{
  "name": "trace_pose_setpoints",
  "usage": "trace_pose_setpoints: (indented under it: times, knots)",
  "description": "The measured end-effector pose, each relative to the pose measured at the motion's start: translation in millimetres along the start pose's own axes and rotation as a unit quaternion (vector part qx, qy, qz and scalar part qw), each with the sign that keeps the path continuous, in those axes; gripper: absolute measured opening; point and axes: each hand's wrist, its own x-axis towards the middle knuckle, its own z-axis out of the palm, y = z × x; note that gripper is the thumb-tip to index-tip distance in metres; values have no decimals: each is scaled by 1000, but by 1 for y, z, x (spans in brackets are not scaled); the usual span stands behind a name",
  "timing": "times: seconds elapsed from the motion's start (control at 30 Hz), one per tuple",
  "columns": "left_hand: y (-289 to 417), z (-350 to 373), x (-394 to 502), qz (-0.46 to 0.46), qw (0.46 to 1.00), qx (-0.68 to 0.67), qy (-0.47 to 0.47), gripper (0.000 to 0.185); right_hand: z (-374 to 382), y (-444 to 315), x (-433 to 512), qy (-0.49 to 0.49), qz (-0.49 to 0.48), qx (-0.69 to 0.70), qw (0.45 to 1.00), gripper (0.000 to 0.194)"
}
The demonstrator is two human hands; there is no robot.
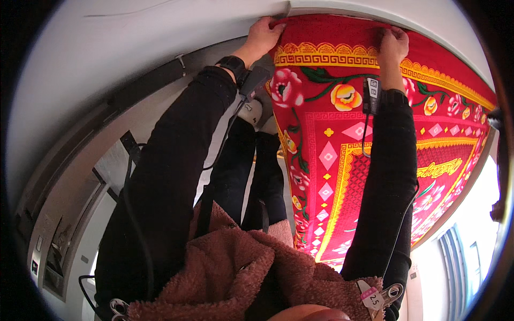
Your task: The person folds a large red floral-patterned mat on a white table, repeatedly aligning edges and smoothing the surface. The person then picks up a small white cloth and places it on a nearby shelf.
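Observation:
A large red cloth (329,124), patterned with flowers, diamonds and yellow borders, spreads before me and to my right. My left hand (263,38) has its fingers closed on the cloth's upper left corner, close to the pale wall. Farther right along the same edge, my right hand (394,44) grips the cloth with bent fingers; its fingertips are partly hidden. Between the hands the plain red margin looks fairly flat. What lies under the cloth is covered.
A white wall (160,28) meets the cloth's upper edge, with a dark baseboard-like strip (156,64) to the left. My pale shoes (251,112) stand beside the cloth. Cables (227,136) run from modules on both wrists. A door frame (76,232) is at left, a blue-striped curtain (457,261) at right.

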Motion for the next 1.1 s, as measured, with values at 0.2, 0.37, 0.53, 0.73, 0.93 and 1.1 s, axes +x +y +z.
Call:
trace_pose_setpoints:
  times: [0.2, 0.37, 0.53, 0.73, 0.93, 1.1]
  knots:
    - [-3, -50, -7, -7, 991, -17, -135, 37, -18, -19, 4, -4, -8, 116, 993, 18]
    - [18, -73, -31, -22, 997, -67, -23, 33, -36, -43, 12, 33, -78, 138, 987, 16]
    - [18, -32, -37, -53, 988, -59, 133, 31, -36, -43, 23, 78, -99, -65, 990, 37]
    - [-15, 28, -9, -90, 983, -53, 150, 24, -33, -45, 4, 21, -128, 23, 991, 26]
    - [-62, 26, 3, -26, 986, 89, 141, 22, -82, -55, -76, -197, -83, 78, 974, 74]
    - [-42, -20, -32, -56, 980, 65, 180, 29, -151, 0, -153, -44, -171, -122, 977, 47]
